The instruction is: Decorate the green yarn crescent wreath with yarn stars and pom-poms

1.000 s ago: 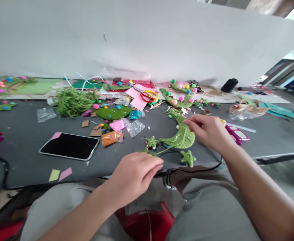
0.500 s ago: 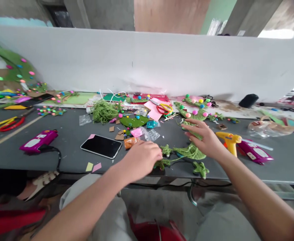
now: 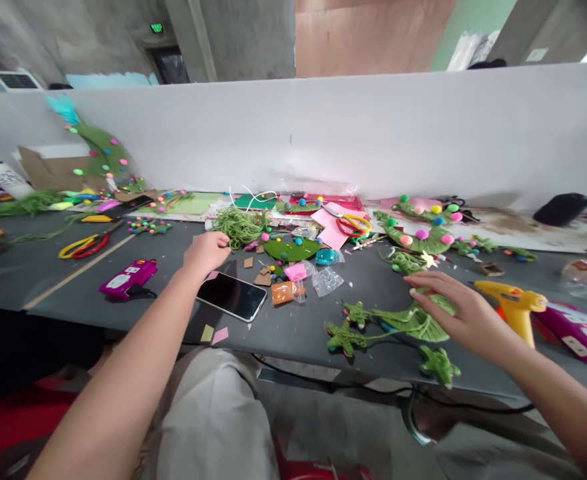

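My left hand [image 3: 206,253] is at the left edge of a heap of green yarn [image 3: 239,228], fingers curled together; whether a strand is between them I cannot make out. Below it lies a black-screened phone [image 3: 233,297]. My right hand [image 3: 461,310] hovers with fingers stretched over a green yarn-wrapped leaf-like piece [image 3: 416,323], partly covering it. Two green yarn stars, one small [image 3: 356,315] and one larger [image 3: 344,337], lie left of that piece. Another yarn star [image 3: 439,365] is below my right hand. A pale star [image 3: 428,259] sits just beyond my fingertips.
A yellow glue gun [image 3: 513,300] stands right of my right hand beside a purple device [image 3: 576,333]. Another purple device [image 3: 128,279] is at left, near red-yellow scissors [image 3: 84,246]. Small plastic bags [image 3: 327,281] and a pompom-dotted green piece [image 3: 292,249] lie mid-table. A white partition [image 3: 323,140] rises behind.
My left hand has moved from the yarn stars, left and away from me, to the yarn heap. My right hand stays by the leaf-like piece. The view has turned left.
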`<control>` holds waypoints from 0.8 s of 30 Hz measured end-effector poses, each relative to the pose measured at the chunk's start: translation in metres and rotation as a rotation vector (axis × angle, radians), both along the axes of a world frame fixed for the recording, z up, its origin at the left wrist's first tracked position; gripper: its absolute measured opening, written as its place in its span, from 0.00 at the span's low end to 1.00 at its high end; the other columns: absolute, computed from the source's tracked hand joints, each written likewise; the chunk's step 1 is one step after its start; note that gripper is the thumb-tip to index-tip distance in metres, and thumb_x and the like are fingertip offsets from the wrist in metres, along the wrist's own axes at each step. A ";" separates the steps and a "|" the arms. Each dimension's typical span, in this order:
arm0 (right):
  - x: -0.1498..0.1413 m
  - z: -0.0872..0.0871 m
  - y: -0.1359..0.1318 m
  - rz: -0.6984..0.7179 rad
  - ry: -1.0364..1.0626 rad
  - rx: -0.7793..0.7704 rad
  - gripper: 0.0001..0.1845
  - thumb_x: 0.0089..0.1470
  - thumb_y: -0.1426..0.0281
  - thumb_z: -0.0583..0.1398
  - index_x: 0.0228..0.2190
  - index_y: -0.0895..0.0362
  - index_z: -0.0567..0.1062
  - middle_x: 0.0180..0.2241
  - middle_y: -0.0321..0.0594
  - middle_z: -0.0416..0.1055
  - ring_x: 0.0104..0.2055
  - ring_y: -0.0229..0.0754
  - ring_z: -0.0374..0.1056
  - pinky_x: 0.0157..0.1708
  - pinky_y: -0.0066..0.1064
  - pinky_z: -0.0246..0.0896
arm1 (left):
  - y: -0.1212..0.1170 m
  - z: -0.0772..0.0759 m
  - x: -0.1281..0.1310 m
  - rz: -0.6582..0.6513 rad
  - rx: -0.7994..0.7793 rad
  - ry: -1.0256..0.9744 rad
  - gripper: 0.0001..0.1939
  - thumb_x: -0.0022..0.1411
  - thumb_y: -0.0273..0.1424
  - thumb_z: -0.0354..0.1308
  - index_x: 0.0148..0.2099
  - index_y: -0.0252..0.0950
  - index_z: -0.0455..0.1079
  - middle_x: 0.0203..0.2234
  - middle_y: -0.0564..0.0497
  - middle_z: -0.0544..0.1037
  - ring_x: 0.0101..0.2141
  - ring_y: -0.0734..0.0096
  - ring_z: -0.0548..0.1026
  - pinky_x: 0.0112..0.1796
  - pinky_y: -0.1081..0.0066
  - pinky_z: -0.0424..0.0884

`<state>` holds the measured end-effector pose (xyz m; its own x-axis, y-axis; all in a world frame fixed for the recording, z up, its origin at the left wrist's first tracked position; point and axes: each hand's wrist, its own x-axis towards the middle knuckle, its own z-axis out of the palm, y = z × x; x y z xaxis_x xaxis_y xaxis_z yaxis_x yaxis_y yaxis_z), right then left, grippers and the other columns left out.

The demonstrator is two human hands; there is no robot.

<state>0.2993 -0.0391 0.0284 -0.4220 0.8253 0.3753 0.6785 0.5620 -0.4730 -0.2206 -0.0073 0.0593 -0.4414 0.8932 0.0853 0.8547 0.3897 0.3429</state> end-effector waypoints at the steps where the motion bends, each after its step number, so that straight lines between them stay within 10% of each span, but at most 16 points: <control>1: 0.003 -0.002 -0.001 -0.008 0.004 -0.024 0.17 0.65 0.59 0.59 0.52 0.46 0.77 0.56 0.45 0.75 0.58 0.57 0.72 0.59 0.51 0.67 | 0.006 -0.001 -0.009 0.013 -0.034 -0.004 0.16 0.61 0.37 0.67 0.51 0.40 0.77 0.50 0.48 0.83 0.52 0.54 0.79 0.49 0.62 0.74; 9: -0.035 0.014 0.008 0.098 0.002 -0.165 0.13 0.66 0.58 0.58 0.45 0.47 0.80 0.49 0.45 0.78 0.47 0.52 0.76 0.43 0.41 0.75 | 0.039 -0.017 -0.047 -0.041 -0.304 -0.057 0.19 0.70 0.39 0.61 0.58 0.36 0.71 0.54 0.44 0.76 0.50 0.58 0.77 0.49 0.55 0.77; 16: -0.191 0.054 0.066 0.483 -0.165 -0.114 0.13 0.64 0.67 0.57 0.43 0.55 0.80 0.44 0.46 0.80 0.45 0.46 0.76 0.46 0.37 0.70 | 0.031 -0.020 -0.083 0.014 -0.299 -0.022 0.19 0.70 0.39 0.61 0.58 0.36 0.71 0.54 0.43 0.76 0.50 0.58 0.77 0.49 0.55 0.77; 24: -0.336 0.033 0.115 0.563 -0.155 -0.133 0.11 0.59 0.73 0.59 0.38 0.59 0.82 0.40 0.46 0.80 0.41 0.45 0.73 0.42 0.35 0.64 | 0.042 -0.035 -0.064 0.074 -0.265 0.023 0.20 0.70 0.39 0.61 0.59 0.36 0.71 0.55 0.43 0.75 0.51 0.58 0.77 0.50 0.53 0.76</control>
